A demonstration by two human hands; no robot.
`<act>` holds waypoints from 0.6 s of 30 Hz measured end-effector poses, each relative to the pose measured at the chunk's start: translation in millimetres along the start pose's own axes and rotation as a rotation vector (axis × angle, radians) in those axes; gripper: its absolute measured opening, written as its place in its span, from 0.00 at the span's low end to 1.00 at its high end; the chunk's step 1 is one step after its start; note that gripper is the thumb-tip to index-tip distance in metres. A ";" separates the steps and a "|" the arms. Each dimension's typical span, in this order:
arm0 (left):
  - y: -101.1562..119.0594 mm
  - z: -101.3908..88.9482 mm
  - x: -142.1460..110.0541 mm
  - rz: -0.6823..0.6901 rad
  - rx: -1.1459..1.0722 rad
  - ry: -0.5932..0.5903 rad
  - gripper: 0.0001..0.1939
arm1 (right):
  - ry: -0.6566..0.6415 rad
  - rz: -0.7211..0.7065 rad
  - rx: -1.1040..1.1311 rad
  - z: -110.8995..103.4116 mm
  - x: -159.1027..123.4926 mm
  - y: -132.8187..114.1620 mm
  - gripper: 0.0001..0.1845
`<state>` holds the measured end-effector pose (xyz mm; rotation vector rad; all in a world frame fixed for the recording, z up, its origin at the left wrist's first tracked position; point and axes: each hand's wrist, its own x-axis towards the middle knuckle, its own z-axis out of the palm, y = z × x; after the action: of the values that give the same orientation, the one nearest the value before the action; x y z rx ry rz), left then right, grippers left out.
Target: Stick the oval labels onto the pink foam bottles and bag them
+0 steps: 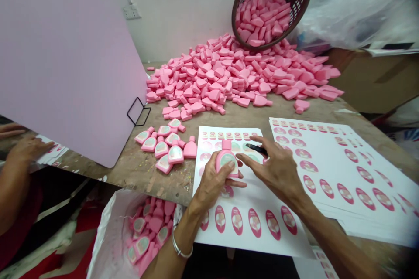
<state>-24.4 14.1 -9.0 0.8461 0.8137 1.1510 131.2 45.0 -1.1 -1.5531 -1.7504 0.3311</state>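
Observation:
My left hand (pixel 212 183), with a metal bangle (pixel 180 247) on its wrist, holds a pink plastic bottle (pixel 226 159) upright against a sticker sheet (pixel 252 222). An oval label shows on the bottle. My right hand (pixel 275 168) spreads its fingers just right of the bottle, over the sheet. A black pen-like tool (pixel 257 149) sits against those fingers, and I cannot tell whether it is held. Labelled bottles (pixel 166 148) lie left of the sheet, below a large heap of unlabelled pink bottles (pixel 229 69).
A tilted brown basket (pixel 271 4) holds more pink bottles above the heap. A stack of label sheets (pixel 343 170) lies right on the wooden table (pixel 170 183). A white sack (pixel 111 235) holds labelled bottles below its edge. A co-worker's hand (pixel 28 148) works behind a pink board (pixel 65 65).

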 end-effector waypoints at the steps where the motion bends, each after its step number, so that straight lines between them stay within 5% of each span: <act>1: 0.6 0.2 -1.0 -0.006 0.008 -0.018 0.19 | -0.041 0.037 0.091 1.8 1.7 0.4 0.33; 5: 3.7 -1.4 -5.0 -0.022 0.018 -0.079 0.20 | -0.164 0.162 0.386 6.9 10.2 1.2 0.31; 8: 3.3 -5.3 -6.4 -0.002 -0.011 -0.044 0.17 | -0.132 0.276 0.433 4.5 10.3 2.5 0.32; 11: 0.1 -5.6 -5.5 -0.019 -0.028 0.000 0.17 | -0.250 0.357 0.491 1.3 -0.9 3.0 0.35; 15: -0.9 -1.7 -3.2 -0.029 -0.043 0.005 0.19 | -0.375 0.368 0.498 -1.8 -14.8 8.7 0.37; 18: 5.9 -14.6 -2.9 0.003 0.042 0.134 0.21 | -0.346 0.354 0.420 -7.4 -4.3 26.2 0.36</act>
<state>-40.4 14.5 -10.1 0.8113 0.9499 1.2058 155.3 44.9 -14.4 -1.5447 -1.5088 1.1256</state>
